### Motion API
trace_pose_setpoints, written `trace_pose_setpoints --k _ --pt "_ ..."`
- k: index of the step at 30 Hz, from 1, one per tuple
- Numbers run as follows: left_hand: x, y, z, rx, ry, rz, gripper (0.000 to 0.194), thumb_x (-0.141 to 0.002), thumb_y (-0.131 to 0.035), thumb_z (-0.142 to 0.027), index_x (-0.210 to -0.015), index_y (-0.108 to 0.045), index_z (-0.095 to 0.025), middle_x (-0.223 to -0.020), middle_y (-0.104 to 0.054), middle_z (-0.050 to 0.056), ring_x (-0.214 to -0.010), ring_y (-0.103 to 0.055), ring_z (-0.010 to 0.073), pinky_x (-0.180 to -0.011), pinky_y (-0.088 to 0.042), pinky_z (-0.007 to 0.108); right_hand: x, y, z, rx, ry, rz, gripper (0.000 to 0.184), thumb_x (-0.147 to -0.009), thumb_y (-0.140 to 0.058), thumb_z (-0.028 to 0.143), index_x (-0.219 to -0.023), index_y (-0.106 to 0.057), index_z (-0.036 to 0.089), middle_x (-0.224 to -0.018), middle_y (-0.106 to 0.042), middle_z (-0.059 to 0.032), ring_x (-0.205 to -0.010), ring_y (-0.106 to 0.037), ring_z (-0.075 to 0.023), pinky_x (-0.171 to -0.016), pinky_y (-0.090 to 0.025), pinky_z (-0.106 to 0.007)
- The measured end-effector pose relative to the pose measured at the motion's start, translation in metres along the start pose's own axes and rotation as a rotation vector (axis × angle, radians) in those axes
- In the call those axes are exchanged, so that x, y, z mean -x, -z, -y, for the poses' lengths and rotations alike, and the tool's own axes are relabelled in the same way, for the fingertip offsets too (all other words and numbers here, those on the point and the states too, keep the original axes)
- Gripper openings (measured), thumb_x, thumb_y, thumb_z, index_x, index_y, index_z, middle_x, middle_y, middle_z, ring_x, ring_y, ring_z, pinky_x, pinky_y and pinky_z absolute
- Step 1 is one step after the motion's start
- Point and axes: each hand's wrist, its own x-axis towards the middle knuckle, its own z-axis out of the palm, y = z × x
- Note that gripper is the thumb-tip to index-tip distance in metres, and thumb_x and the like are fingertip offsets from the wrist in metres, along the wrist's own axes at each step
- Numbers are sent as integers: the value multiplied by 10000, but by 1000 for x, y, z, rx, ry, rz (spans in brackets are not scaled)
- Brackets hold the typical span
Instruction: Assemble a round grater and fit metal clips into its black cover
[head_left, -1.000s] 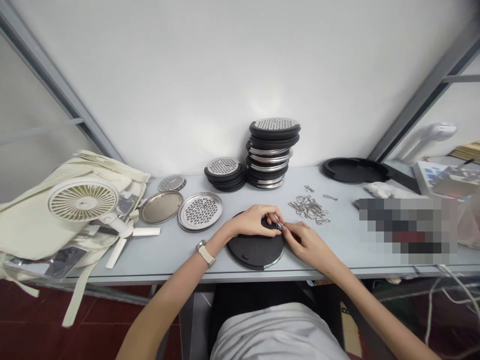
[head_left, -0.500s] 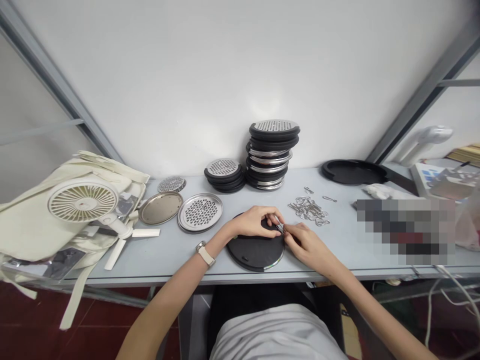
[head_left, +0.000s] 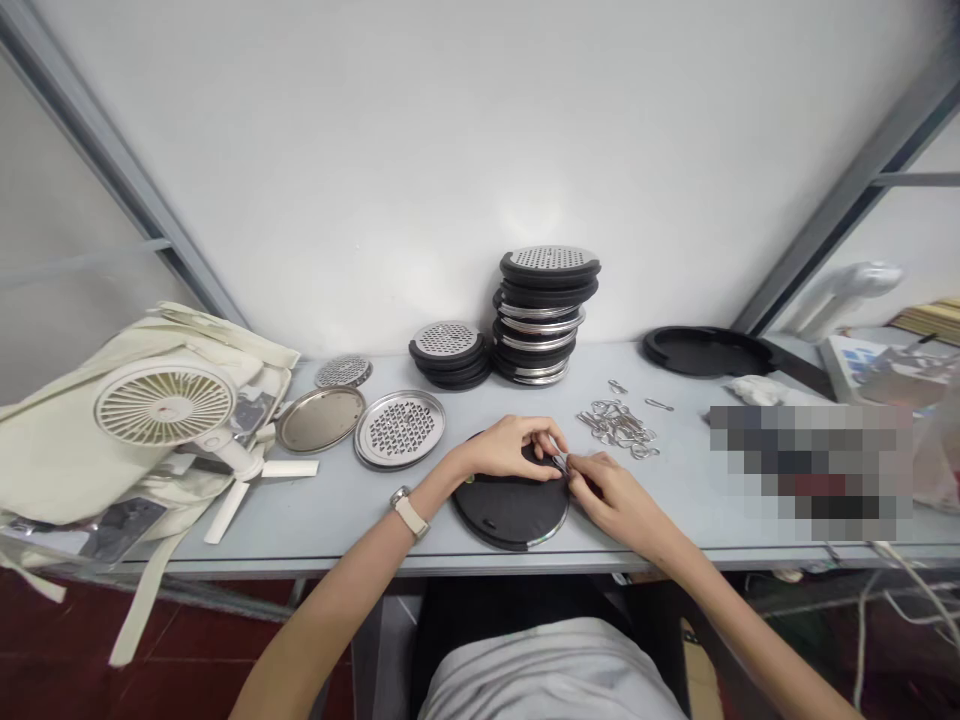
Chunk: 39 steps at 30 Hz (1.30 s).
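A round black disc with a shiny metal rim (head_left: 511, 508) lies flat near the table's front edge. My left hand (head_left: 510, 446) rests on its far edge, fingers curled down on it. My right hand (head_left: 600, 484) pinches a small metal wire clip (head_left: 559, 461) against the disc's right rim, where both hands' fingertips meet. A loose pile of the same metal clips (head_left: 619, 424) lies just beyond my right hand.
A tall stack of black discs with perforated metal tops (head_left: 545, 312) and a shorter stack (head_left: 448, 352) stand by the wall. Perforated metal plate (head_left: 399, 428) and plain plate (head_left: 320, 418) lie left. A white fan (head_left: 166, 404) sits on a cream bag. Black tray (head_left: 705, 351) at back right.
Both hands stay at the disc's right rim with only slight finger movement on the clip. The view has tipped up a little, so everything sits lower in frame.
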Motion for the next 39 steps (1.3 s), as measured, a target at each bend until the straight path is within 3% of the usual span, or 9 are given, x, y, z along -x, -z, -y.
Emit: trace_pose_setpoints --k 24,39 --pt "1 0 -2 -23 1 29 297 -672 -710 -226 -946 -624 -149 -788 -595 11 -760 -539 100 -690 -414 208 3 -3 -4 -47 -34 1 264 -915 -338 231 -653 -363 213 -577 -452 21 -624 -467 -162 -639 -338 -280" --pt "-1 0 -1 -89 -32 13 273 -676 -706 -235 -920 -622 -147 -854 -595 22 -759 -515 102 -652 -394 206 1 0 -2 -86 -51 -6 285 -920 -340 267 -640 -359 220 -532 -408 48 -543 -433 -141 -581 -326 -264"
